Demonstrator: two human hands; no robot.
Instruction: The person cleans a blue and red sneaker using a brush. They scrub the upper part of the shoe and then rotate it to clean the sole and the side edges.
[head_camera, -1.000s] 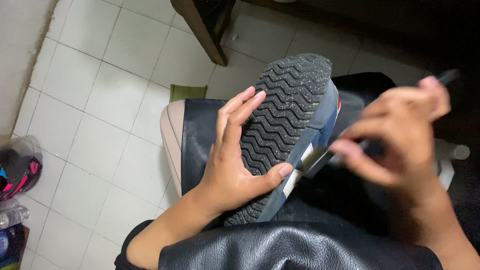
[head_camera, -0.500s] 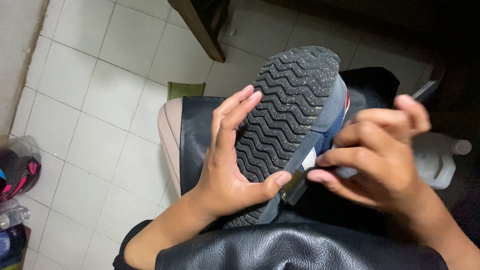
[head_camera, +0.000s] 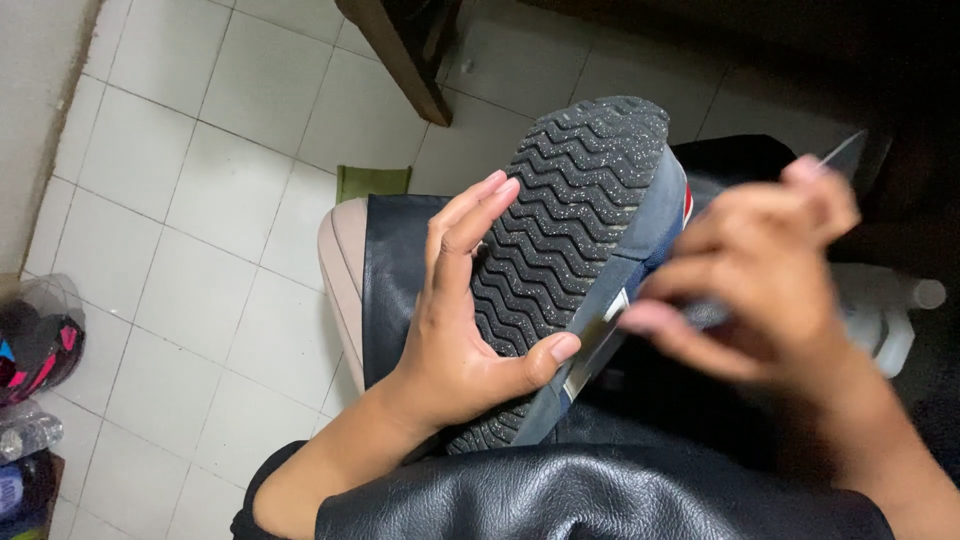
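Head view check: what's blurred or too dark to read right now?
Head view: the right hand is motion-blurred, so the thin tool it holds is unclear; the left hand and the shoe sole are sharp; the top right corner is in deep shadow.

— What is seen underneath everything?

— A white tiled floor (head_camera: 200, 190), on which a dark wooden furniture leg (head_camera: 400, 55) is planted at the top.

— And at the left edge?

— A clear bag of colourful items (head_camera: 35, 335) is set there (contents blurred), with a small green piece (head_camera: 372, 182) laid farther right.
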